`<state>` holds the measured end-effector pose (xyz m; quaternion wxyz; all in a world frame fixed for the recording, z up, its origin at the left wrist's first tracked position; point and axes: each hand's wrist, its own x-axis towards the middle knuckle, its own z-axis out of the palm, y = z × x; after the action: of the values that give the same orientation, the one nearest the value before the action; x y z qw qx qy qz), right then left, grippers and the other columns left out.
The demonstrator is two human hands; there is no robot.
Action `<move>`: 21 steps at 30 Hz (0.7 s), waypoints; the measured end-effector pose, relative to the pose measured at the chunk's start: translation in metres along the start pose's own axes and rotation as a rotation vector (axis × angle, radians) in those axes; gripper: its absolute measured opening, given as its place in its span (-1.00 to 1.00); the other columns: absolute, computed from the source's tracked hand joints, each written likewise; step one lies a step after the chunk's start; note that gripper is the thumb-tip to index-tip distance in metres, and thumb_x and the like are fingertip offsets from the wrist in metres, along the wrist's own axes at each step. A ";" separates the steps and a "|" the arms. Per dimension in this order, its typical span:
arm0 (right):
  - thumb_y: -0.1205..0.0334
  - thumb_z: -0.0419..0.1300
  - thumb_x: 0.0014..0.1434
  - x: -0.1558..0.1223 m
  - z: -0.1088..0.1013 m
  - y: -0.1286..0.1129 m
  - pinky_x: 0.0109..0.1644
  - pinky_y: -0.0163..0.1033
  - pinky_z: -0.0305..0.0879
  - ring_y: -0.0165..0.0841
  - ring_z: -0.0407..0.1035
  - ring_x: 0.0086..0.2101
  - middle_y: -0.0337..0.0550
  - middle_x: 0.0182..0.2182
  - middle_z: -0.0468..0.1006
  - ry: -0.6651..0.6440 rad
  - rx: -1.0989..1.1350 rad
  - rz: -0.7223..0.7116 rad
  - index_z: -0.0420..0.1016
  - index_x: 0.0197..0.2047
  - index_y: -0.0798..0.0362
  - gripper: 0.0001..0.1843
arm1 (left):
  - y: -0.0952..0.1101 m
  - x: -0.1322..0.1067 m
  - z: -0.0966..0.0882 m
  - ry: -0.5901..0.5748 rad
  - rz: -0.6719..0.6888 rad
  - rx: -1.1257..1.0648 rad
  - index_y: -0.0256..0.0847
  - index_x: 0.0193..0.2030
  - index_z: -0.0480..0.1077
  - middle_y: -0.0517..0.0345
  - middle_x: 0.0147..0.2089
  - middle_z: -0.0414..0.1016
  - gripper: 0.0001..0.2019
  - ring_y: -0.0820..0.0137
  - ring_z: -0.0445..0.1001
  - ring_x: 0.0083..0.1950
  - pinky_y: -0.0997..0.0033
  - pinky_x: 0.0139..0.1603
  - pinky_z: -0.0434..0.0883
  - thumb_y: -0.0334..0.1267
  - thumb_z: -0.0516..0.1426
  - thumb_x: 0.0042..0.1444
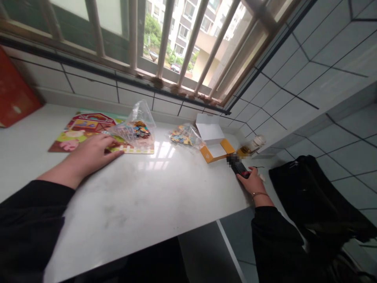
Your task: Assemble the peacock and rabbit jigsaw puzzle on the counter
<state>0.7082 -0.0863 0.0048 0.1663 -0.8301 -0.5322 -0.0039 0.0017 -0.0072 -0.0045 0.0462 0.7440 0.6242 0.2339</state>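
My left hand (98, 151) lies with fingers stretched out over the front edge of a colourful farm-picture board (76, 135). Beside its fingertips, a clear plastic bag (144, 114) holding puzzle pieces (140, 130) rests on the board's right part. Far to the right, my right hand (252, 181) is closed around the near end of a black handheld device (240, 168) with a red part. Pixelation blurs the far end of that device, so its kind cannot be made out.
A second clear bag of puzzle pieces (184, 135) lies mid-counter beside an opened yellow and white box (209, 153). Behind it stands a jar-like container (256, 143). A red box (16, 88) is at far left, a black bag (303, 192) at right. Barred windows line the back.
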 end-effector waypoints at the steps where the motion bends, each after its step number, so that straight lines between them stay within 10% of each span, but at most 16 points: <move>1: -0.16 0.38 0.15 0.001 0.000 0.000 0.05 -0.03 0.47 0.03 0.63 -0.05 0.13 -0.02 0.71 -0.004 0.008 0.012 0.21 0.42 0.14 -0.07 | 0.000 -0.002 -0.001 -0.027 0.041 -0.006 -0.16 0.01 0.59 -0.07 0.11 0.57 -0.46 0.03 0.50 0.20 0.08 0.32 0.42 0.25 0.08 0.23; 6: -0.14 0.42 0.06 0.006 -0.003 -0.006 0.19 0.14 0.43 0.20 0.55 0.10 0.33 0.03 0.65 0.043 0.014 0.015 0.28 0.36 0.23 -0.04 | -0.003 -0.006 -0.003 -0.062 0.067 -0.024 -0.16 0.06 0.56 -0.11 0.16 0.56 -0.48 0.00 0.49 0.23 0.02 0.35 0.42 0.23 0.07 0.32; 10: -0.19 0.35 0.18 -0.005 -0.007 -0.045 0.39 0.31 0.28 0.26 0.36 0.29 0.46 0.17 0.54 0.449 0.049 -0.291 0.45 0.14 0.15 -0.33 | -0.007 -0.006 0.000 -0.034 0.069 -0.040 -0.10 0.02 0.56 -0.10 0.15 0.58 -0.51 -0.02 0.53 0.21 0.01 0.30 0.46 0.24 0.10 0.30; 16: 0.03 0.20 0.47 -0.072 0.017 -0.200 0.19 0.10 0.43 -0.05 0.48 -0.05 0.06 -0.09 0.60 0.474 0.268 -0.685 0.48 0.13 0.02 -0.70 | -0.008 -0.006 0.000 -0.014 0.082 -0.084 -0.07 -0.05 0.57 -0.06 0.08 0.61 -0.60 -0.01 0.56 0.16 0.01 0.22 0.50 0.20 0.15 0.30; 21: 0.06 0.26 0.46 -0.115 0.063 -0.336 0.07 -0.06 0.44 -0.20 0.50 -0.23 -0.23 -0.31 0.56 0.210 0.494 -0.833 0.38 0.43 -0.01 -0.46 | -0.004 -0.008 -0.002 0.014 0.083 -0.117 -0.08 -0.11 0.56 -0.04 0.01 0.61 -0.66 0.00 0.56 0.12 0.01 0.21 0.49 0.14 0.22 0.27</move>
<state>0.3500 -0.0432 0.0156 0.3950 -0.4780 -0.7841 -0.0275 -0.0039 -0.0149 -0.0062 0.0756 0.7637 0.5783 0.2769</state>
